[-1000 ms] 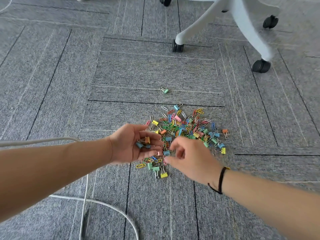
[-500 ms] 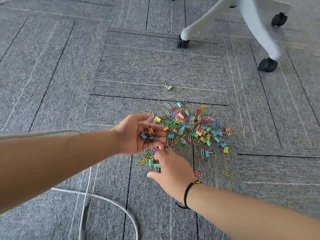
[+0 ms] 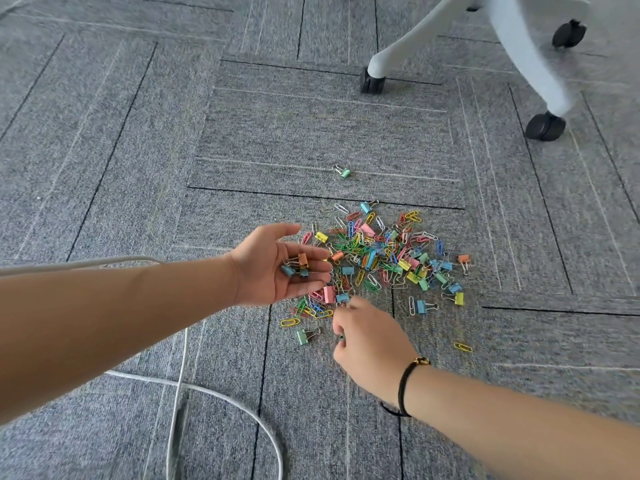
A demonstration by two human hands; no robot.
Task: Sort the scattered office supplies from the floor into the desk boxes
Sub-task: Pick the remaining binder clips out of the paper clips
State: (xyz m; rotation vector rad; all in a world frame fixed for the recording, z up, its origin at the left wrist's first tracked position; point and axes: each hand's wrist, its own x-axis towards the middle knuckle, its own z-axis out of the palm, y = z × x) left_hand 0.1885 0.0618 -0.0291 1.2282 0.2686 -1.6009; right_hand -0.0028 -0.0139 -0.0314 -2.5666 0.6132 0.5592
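Head view: a pile of coloured paper clips and binder clips [image 3: 381,258] lies scattered on the grey carpet floor [image 3: 138,168]. The left hand [image 3: 277,268], palm up with fingers relaxed, cradles several binder clips [image 3: 298,265] at the pile's left edge. The right hand [image 3: 370,341] reaches the near edge, fingers curled; whether they grip anything cannot be told. 1 green binder clip [image 3: 344,172] lies apart, farther off.

A heap of mixed paper clips and small binder clips [image 3: 381,258] is lying on the grey carpet-tile floor [image 3: 104,133]. Beyond it, apart, a single small binder clip [image 3: 343,172] is sitting alone — and farther back the white wheeled chair base [image 3: 519,46] is standing. The left hand [image 3: 277,268] is hovering at the heap's left edge, cupping a few binder clips [image 3: 298,265]; the right hand [image 3: 370,341] is reaching in at its near edge. A white cable [image 3: 180,375] is looping across the floor under the left arm.
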